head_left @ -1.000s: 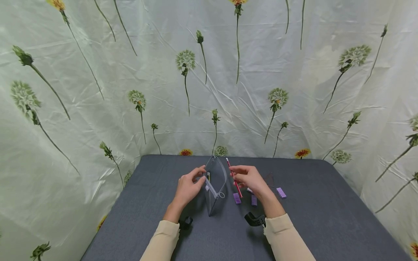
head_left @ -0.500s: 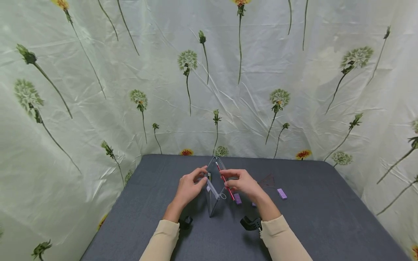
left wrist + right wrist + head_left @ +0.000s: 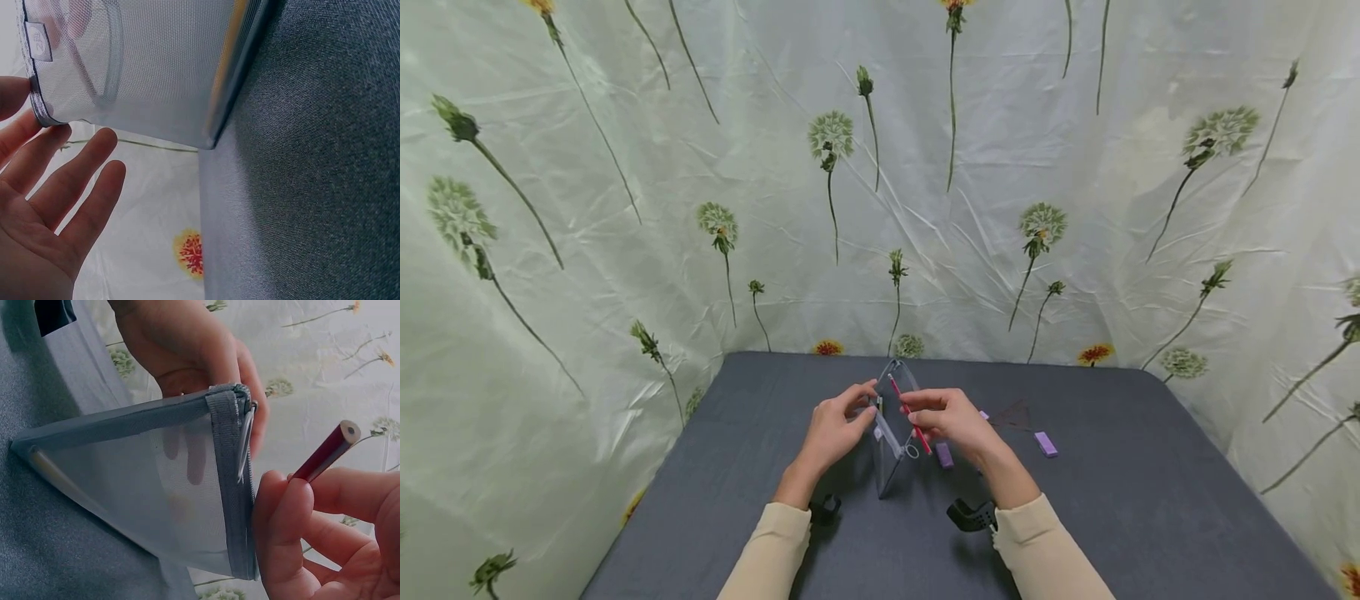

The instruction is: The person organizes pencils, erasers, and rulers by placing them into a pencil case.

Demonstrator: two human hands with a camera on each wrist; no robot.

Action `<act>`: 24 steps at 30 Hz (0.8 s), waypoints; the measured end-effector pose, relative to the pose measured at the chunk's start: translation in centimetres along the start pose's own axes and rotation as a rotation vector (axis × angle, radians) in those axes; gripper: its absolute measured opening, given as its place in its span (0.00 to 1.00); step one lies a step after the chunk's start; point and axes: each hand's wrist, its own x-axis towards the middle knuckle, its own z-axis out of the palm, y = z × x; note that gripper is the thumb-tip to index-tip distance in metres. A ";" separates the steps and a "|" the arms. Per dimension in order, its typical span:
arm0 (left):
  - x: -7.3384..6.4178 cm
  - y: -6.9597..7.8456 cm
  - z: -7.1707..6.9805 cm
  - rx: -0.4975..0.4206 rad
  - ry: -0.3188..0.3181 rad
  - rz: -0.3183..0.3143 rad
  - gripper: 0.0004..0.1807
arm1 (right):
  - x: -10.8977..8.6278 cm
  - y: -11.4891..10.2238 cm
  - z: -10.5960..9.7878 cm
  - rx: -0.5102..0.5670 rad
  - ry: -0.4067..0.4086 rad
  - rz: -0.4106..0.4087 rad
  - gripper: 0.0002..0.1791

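Observation:
A grey mesh zip pouch (image 3: pixel 887 471) stands upright on the table, its mouth spread apart. My left hand (image 3: pixel 837 427) pinches the left edge of that mouth between thumb and fingers; in the left wrist view the other fingers of the left hand (image 3: pixel 62 200) are spread. My right hand (image 3: pixel 957 425) holds a red pencil (image 3: pixel 924 442) slantwise at the right side of the mouth. Its flat, unsharpened end shows on the pencil (image 3: pixel 328 450) in the right wrist view. Through the mesh, a yellow pencil-like stick (image 3: pixel 226 56) lies along the bottom of the pouch.
Right of the pouch lie a purple block (image 3: pixel 944 455) and another purple block (image 3: pixel 1046 444), with a third partly hidden behind the right hand. A dark, thin triangle (image 3: pixel 1019 415) lies behind them. A flower-print curtain (image 3: pixel 925 208) hangs beyond the dark table (image 3: pixel 1120 500).
My right hand has moved left with the red pencil, from beside the pouch to its mouth. My left hand stays on the pouch edge.

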 end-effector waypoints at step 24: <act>0.2 0.3 0.6 0.002 0.008 0.004 0.13 | 0.1 -0.8 -0.9 -0.018 0.021 0.047 0.22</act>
